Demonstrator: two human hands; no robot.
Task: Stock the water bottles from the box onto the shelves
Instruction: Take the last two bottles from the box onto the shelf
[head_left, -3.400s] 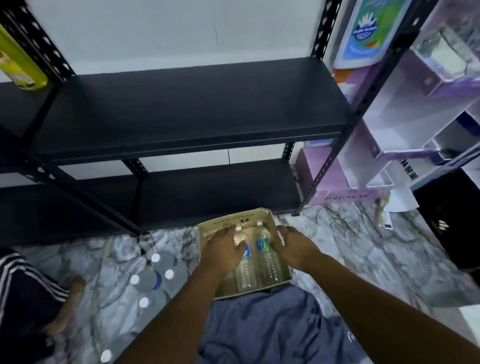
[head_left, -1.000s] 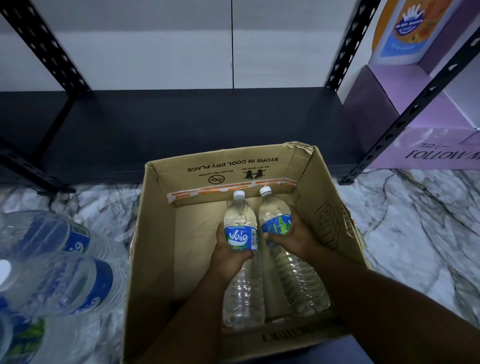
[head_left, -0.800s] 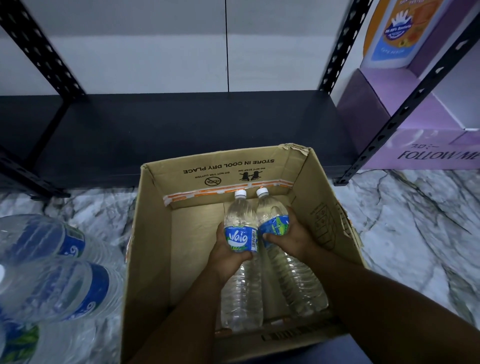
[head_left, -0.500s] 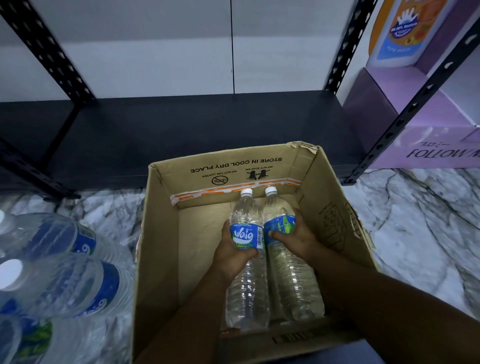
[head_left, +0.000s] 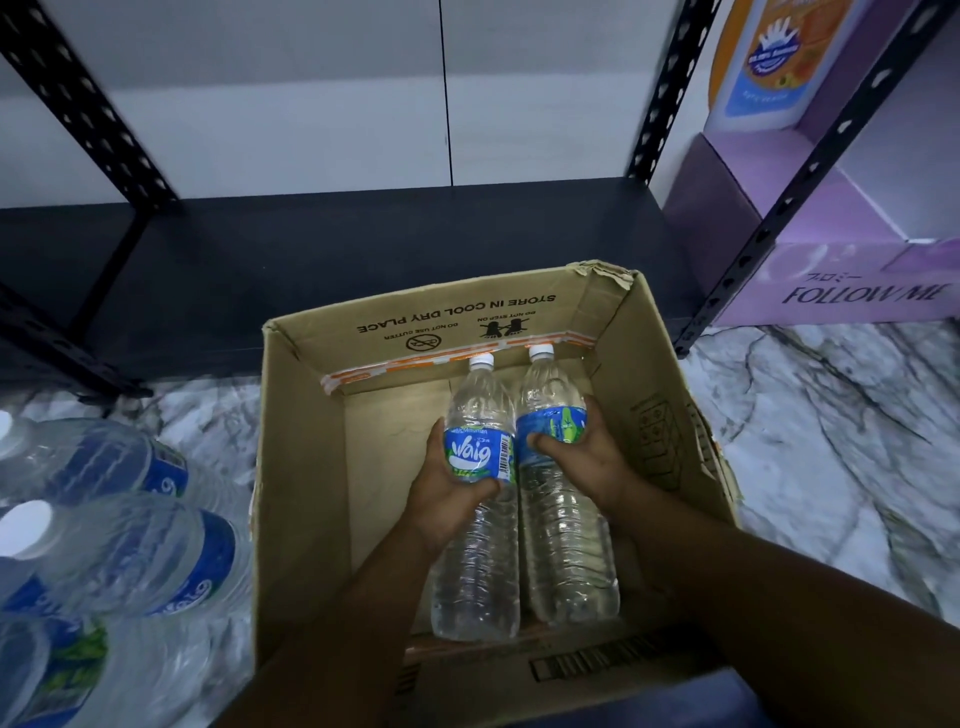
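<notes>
An open cardboard box (head_left: 301, 467) sits on the marble floor right in front of me. Inside it are two clear water bottles with blue labels and white caps, side by side, caps pointing away. My left hand (head_left: 441, 499) grips the left bottle (head_left: 480, 519) around its label. My right hand (head_left: 592, 457) grips the right bottle (head_left: 561, 525) at its label. Both bottles are tipped up slightly from the box floor. The black metal bottom shelf (head_left: 337, 260) lies empty just beyond the box.
Several more water bottles (head_left: 119, 551) stand bunched on the floor at the left. A purple carton (head_left: 852, 280) printed "FOLLOW ME" sits in the neighbouring rack at right, behind a black perforated upright (head_left: 810, 171). Another upright (head_left: 83, 109) rises at left.
Since 3.4 s ago my view has dropped close over the box and both hands have closed around the bottles. In the last second the bottles have lifted slightly, caps raised.
</notes>
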